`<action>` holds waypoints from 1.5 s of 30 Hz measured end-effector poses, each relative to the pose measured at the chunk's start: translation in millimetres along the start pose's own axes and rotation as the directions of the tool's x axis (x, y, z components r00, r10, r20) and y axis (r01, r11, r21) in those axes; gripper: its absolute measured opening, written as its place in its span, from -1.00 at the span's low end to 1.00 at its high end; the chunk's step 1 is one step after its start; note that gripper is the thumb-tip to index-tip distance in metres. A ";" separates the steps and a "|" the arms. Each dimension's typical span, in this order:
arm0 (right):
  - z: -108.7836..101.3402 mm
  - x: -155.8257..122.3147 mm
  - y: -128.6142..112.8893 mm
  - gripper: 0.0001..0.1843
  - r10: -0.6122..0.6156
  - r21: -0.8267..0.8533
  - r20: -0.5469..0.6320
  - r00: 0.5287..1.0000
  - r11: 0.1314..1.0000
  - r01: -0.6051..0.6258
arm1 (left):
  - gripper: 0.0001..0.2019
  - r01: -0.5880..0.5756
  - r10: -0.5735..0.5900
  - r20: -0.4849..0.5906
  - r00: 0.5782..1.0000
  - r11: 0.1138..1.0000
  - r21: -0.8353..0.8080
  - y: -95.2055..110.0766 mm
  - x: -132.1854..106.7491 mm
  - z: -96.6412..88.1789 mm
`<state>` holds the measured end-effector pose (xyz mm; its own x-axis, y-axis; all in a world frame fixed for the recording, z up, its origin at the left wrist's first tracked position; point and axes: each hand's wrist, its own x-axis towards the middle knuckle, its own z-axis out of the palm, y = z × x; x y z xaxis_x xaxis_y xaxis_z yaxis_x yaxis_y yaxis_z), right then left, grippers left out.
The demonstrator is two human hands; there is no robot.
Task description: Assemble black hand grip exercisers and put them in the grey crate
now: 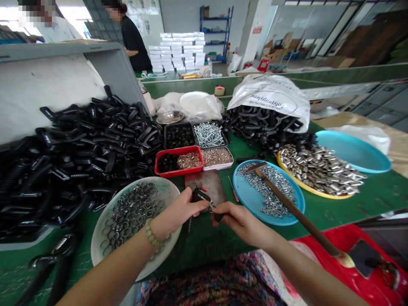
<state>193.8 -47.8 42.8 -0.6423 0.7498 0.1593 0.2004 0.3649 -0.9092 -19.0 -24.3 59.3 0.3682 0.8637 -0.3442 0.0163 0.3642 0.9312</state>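
My left hand [179, 211] is closed around a small black plastic part [200, 196], held just above a dark metal plate [208, 183] on the green table. My right hand [237, 219] pinches something small and dark against that part; a thin metal pin shows between the two hands. A beaded bracelet sits on my left wrist. Right under my left forearm lies a white plate of metal rings [132, 212].
A big heap of black handles [86, 144] fills the left. Small trays of screws and parts [194, 148] stand behind the plate. A hammer [287, 199] rests across a blue plate of nuts [270, 193]. A yellow plate of metal sleeves [318, 170] and a sack of handles [270, 110] lie right. Two people stand far back.
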 end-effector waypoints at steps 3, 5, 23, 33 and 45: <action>-0.2 -1.2 -2.7 -0.82 0.033 0.103 0.000 0.999 0.994 -0.033 | -0.61 -0.071 0.068 0.049 0.997 0.995 0.071 -1.9 -2.3 -5.8; 2.2 -2.2 -4.2 -0.80 0.006 0.025 0.043 0.999 1.000 -0.007 | -0.65 -0.112 0.101 0.075 0.992 0.981 0.158 -4.3 -3.7 -8.5; 13.3 -2.3 -11.7 -0.74 0.004 -0.046 0.109 0.994 0.999 0.001 | -0.70 -0.116 0.103 0.087 0.991 0.980 0.163 -13.4 -17.7 -13.4; 12.3 4.3 -7.3 -0.80 0.096 0.480 0.106 0.990 0.867 -0.135 | -0.58 -0.125 0.109 0.105 0.988 0.978 0.164 -6.3 -26.7 -5.5; 32.0 16.8 -3.1 -0.69 0.185 0.796 -0.060 0.981 0.602 -0.065 | -0.54 -0.237 0.211 -0.151 0.966 0.955 -0.179 -16.4 -19.7 14.7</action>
<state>158.8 -54.1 36.0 -0.5488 0.8359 0.0111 -0.4263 -0.2684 -0.8638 -12.9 -52.4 52.6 0.2188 0.9636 -0.1536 -0.2381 0.2054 0.9493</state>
